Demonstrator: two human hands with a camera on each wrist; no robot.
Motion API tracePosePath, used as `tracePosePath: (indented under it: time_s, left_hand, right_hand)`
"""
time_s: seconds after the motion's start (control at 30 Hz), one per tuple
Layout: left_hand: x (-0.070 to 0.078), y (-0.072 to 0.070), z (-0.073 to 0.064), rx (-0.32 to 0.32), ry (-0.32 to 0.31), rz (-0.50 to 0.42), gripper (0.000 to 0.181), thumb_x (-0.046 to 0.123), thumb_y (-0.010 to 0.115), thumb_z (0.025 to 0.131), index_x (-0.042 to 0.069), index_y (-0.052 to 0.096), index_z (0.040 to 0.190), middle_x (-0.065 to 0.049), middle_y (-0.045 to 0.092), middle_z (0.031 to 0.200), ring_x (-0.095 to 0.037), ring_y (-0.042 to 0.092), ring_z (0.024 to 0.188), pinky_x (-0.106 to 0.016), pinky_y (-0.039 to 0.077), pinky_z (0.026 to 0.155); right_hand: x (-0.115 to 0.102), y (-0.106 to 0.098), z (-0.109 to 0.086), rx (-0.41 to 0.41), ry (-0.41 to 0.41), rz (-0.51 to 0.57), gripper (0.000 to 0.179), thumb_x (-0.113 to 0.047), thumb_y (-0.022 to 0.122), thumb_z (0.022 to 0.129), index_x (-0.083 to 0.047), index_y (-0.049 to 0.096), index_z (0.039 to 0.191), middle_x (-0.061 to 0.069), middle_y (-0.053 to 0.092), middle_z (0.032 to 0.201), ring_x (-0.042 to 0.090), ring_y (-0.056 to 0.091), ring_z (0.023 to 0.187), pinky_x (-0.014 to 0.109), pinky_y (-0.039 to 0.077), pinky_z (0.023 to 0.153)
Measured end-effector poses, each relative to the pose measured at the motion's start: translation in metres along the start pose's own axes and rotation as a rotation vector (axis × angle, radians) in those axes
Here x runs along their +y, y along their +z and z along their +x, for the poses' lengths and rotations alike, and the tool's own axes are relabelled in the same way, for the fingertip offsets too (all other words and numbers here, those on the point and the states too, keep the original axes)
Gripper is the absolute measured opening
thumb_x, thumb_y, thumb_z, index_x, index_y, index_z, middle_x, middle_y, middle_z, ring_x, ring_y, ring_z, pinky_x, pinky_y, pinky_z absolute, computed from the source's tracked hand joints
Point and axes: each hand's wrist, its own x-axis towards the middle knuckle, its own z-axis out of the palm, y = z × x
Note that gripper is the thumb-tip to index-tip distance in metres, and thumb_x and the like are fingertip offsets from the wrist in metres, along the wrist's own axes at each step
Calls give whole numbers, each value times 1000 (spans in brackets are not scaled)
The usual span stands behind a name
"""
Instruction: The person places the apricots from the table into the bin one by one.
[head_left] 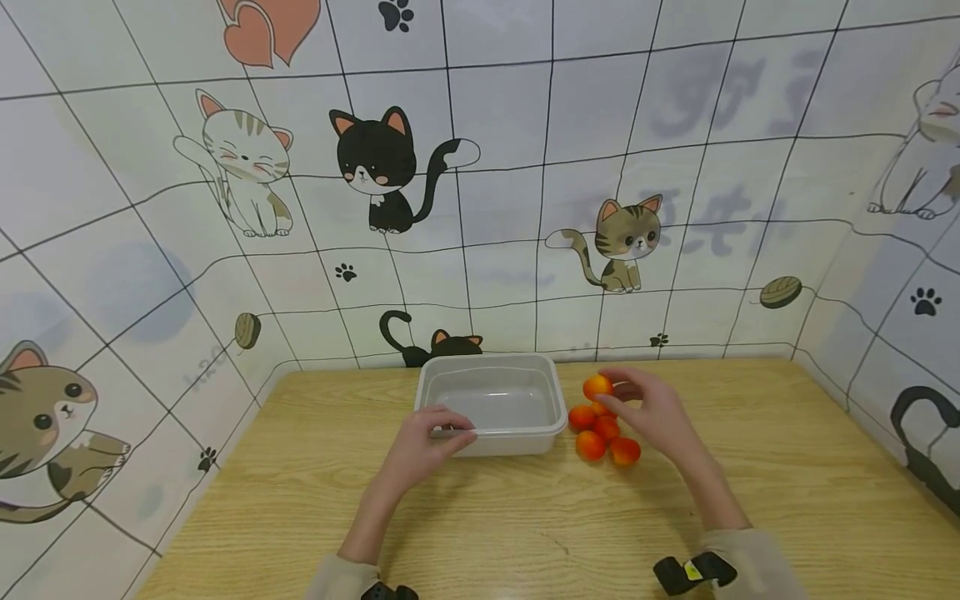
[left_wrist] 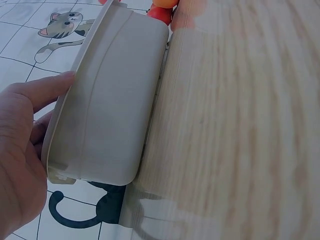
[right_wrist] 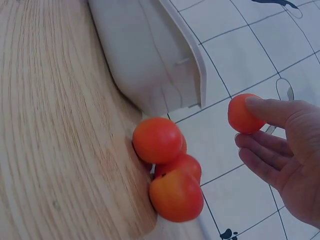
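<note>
A white rectangular plastic container [head_left: 487, 446] stands on the table with its top open, and its inner floor shows bare. My left hand [head_left: 422, 446] pinches its near rim at the left; in the left wrist view the thumb [left_wrist: 47, 90] lies on the outside of the rim. Just right of the container, my right hand [head_left: 654, 412] holds a round orange-red fruit [head_left: 597, 387], tomato-like, between thumb and fingertips, raised above the others. Below it several similar fruits [head_left: 590, 446] lie in a cluster beside the container; the right wrist view shows one fruit [right_wrist: 177, 195] with yellowish patches.
The wooden table [head_left: 525, 525] ends at the back against a white wall covering [head_left: 495, 208] with black grid lines and printed cats. More of this covering rises at the left and right sides.
</note>
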Motion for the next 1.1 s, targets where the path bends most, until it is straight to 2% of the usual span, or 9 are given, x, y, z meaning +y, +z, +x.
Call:
tracePosePath:
  time_s: [0.2, 0.43, 0.87, 1.1]
  left_hand:
    - [1, 0, 0, 6, -5, -7, 11, 25, 81, 88, 15, 79, 91, 15, 69, 90, -9, 63, 88, -32, 53, 82]
    - [1, 0, 0, 6, -16, -7, 9, 23, 81, 88, 15, 79, 91, 15, 69, 90, -9, 63, 88, -32, 53, 83]
    - [1, 0, 1, 4, -12, -10, 8, 22, 81, 87, 16, 79, 92, 14, 69, 91, -9, 64, 89, -33, 54, 84]
    - [0, 1, 1, 3, -7, -13, 9, 23, 82, 87, 15, 79, 92, 14, 69, 90, -9, 64, 89, -33, 54, 84]
  right_hand:
    - [-14, 6, 3, -12, -34, 16, 38, -16, 77, 91, -5, 66, 126, 10, 71, 115, 27, 69, 95, 51, 56, 86]
    - [-20, 13, 8, -10, -72, 43, 37, -14, 77, 91, -5, 66, 125, 11, 70, 116, 27, 70, 94, 51, 56, 85]
    - [-29, 28, 12, -46, -45, 115, 39, -16, 78, 90, -6, 65, 125, 10, 70, 115, 27, 68, 97, 57, 53, 88]
    - [-34, 36, 14, -66, -41, 146, 40, -16, 79, 90, -6, 64, 126, 9, 70, 115, 24, 69, 96, 47, 55, 88]
